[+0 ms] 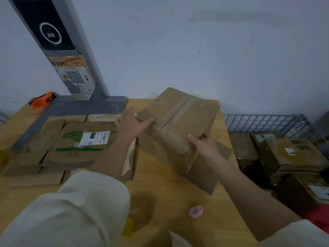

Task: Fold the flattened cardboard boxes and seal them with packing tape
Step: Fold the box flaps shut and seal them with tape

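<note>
Your cardboard box (178, 125) sits tilted, center-far on the table (160, 193), taped seam up; contents hidden. L hand (132, 123) presses its left edge, fingers straight. R hand (204, 145) grips the near-right corner. Flattened boxes (74, 145) lie left.

Both hands (167, 134) on cardboard box (176, 122)

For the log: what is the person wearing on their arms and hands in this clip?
Both arms wear loose cream-white sleeves, left sleeve and right sleeve, pushed up so the forearms are bare. The left hand and right hand are bare: no gloves, and no rings, watch or markings visible.
</note>
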